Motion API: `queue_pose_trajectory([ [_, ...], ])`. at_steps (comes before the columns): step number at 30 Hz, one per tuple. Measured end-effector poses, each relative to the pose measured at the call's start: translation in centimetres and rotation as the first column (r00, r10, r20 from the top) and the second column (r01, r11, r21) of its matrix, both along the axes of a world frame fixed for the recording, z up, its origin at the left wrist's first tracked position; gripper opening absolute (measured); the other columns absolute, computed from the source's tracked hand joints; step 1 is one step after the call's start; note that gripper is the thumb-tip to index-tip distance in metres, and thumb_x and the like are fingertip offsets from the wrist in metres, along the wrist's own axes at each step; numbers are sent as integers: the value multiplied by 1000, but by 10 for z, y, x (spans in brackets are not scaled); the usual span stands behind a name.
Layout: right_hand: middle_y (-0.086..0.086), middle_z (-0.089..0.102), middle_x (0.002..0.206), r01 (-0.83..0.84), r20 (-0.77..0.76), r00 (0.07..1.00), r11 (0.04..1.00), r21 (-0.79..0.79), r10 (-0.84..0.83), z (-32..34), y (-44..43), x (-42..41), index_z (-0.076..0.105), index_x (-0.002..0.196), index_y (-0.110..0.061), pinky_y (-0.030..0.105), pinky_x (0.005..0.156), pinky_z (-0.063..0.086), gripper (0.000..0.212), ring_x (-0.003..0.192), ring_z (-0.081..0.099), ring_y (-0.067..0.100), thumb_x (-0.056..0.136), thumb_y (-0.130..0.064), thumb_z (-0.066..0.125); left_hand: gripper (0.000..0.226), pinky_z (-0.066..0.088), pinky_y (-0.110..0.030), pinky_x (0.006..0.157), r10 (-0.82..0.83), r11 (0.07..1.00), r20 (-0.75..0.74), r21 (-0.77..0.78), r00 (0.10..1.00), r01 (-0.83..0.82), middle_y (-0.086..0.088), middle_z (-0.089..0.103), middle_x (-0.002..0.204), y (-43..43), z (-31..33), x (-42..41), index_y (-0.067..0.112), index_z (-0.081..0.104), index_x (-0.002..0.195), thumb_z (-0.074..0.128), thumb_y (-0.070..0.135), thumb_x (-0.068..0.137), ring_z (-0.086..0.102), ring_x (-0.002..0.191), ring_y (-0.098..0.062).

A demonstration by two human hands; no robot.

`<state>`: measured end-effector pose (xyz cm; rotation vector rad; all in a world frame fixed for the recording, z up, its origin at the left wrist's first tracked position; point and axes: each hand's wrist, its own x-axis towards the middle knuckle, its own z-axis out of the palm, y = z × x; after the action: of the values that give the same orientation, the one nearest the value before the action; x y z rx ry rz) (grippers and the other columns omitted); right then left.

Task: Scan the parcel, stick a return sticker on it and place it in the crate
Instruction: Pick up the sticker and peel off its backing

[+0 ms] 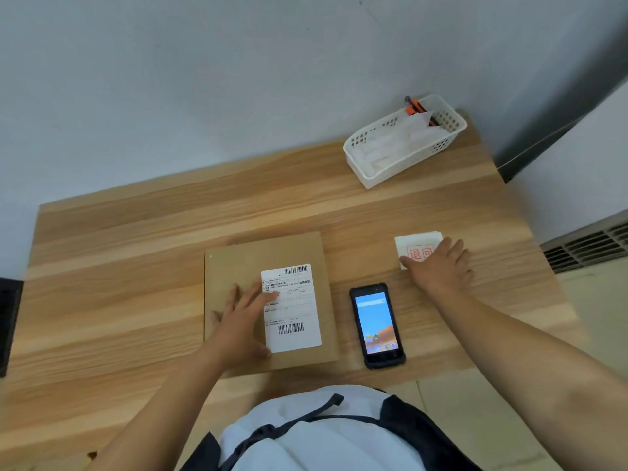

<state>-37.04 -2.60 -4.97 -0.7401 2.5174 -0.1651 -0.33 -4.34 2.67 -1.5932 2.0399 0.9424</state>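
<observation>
Resting flat and open, the right hand is covering the return stickers; its fingers might be lifting several. Left hand is pressing the parcel, open too.

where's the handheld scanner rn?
Head view: the scanner lies screen-up on the table, just right of the parcel, near the front edge, below the right hand on the sticker stack.
</observation>
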Motion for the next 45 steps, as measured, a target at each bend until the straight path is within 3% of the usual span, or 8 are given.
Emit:
queue_pose_trajectory([
  [7,9,-7,168,-74,33,997,997,20,73,-16,0,7,8,159,-9,59,119,6,108,154,-7,31,83,-65,59,105,1,-74,110,12,1000,-14,-4,1000,-12,20,-11,164,0,-4,1,43,24,150,83,18,67,-23,150,-25],
  [17,11,3,168,-120,-4,993,993,-17,120,-23,9,9,18,158,-16,61,118,11,89,154,-2,30,89,-65,48,106,-3,-72,111,23,1000,-35,-9,999,-24,22,-13,163,0,-5,2,44,21,150,82,18,67,-25,149,-23],
  [25,15,32,159,-112,-112,989,983,-145,96,-17,16,9,52,141,-16,55,113,20,61,147,23,32,88,-44,61,104,-4,-71,112,35,999,-40,2,999,-35,23,-14,163,2,-4,3,44,22,149,79,19,66,-26,149,-21],
  [30,14,36,156,-127,-124,987,970,-208,103,-8,21,15,56,137,-16,54,112,21,57,143,29,32,88,-43,63,104,-4,-69,113,49,999,-49,11,998,-48,22,-14,163,3,0,2,43,21,150,77,18,67,-26,149,-22],
  [34,10,36,157,-196,-123,978,934,-299,165,14,24,37,56,136,-20,52,114,20,58,141,33,30,86,-47,65,91,9,-58,120,60,998,-120,2,991,-60,19,4,162,-4,13,0,38,31,149,78,32,70,-2,153,-24],
  [36,8,38,156,-234,-111,972,892,-386,206,34,24,57,58,134,-20,52,114,22,57,140,35,30,84,-46,69,72,28,-38,115,205,976,-287,-16,936,-219,12,35,151,-10,33,-8,31,45,143,78,31,78,30,142,-17],
  [39,9,43,152,-333,-140,942,794,-509,305,68,27,93,60,131,-19,52,112,26,59,136,38,27,80,-45,73,51,37,-20,90,362,926,-516,106,776,-362,18,53,127,-15,68,-24,32,58,131,77,28,83,46,117,-2],
  [45,13,53,141,-477,-260,869,571,-669,421,121,31,160,65,126,-19,61,101,38,63,126,52,31,73,-53,68,36,48,-18,81,545,821,-696,332,467,-464,9,71,113,-19,103,-33,23,70,113,80,26,79,65,105,-6],
])
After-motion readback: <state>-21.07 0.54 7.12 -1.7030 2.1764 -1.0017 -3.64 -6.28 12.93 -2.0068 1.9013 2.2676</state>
